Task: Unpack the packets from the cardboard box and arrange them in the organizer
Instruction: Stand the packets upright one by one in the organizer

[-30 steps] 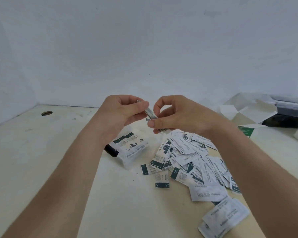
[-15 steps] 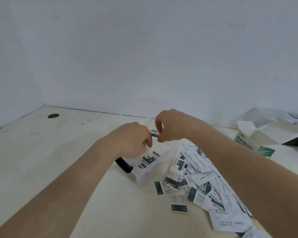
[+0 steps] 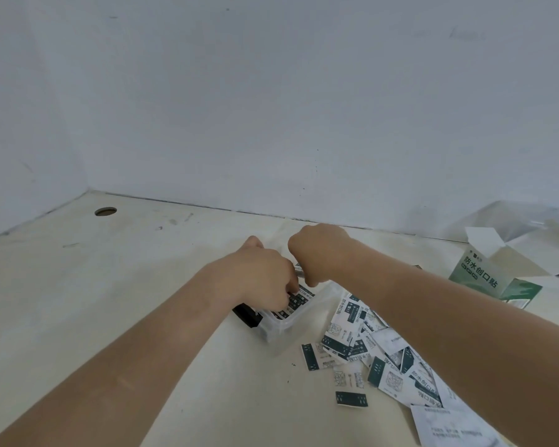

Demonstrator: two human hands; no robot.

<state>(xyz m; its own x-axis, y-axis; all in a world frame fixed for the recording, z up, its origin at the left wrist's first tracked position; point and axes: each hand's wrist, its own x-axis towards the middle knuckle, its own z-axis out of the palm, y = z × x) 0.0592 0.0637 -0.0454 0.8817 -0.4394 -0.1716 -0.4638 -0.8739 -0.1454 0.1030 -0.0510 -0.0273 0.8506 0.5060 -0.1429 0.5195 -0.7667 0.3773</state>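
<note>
A small clear plastic organizer (image 3: 283,327) sits on the table, with white and dark green packets stacked inside it. My left hand (image 3: 265,279) reaches down into the organizer, fingers curled onto the packets there. My right hand (image 3: 317,256) hovers just above the organizer's far end and pinches a thin stack of packets (image 3: 299,271); only its edge shows between the hands. A loose pile of packets (image 3: 375,350) lies to the right of the organizer. The open green and white cardboard box (image 3: 494,279) stands at the far right.
A black object (image 3: 244,314) lies against the organizer's left side. A round cable hole (image 3: 105,211) is in the table at the far left. White walls close the back and left. A white leaflet (image 3: 449,427) lies at the bottom right.
Both hands have come down from chest height to the organizer, carrying the stack of packets. My left hand now reaches into the organizer. The view has tilted upward.
</note>
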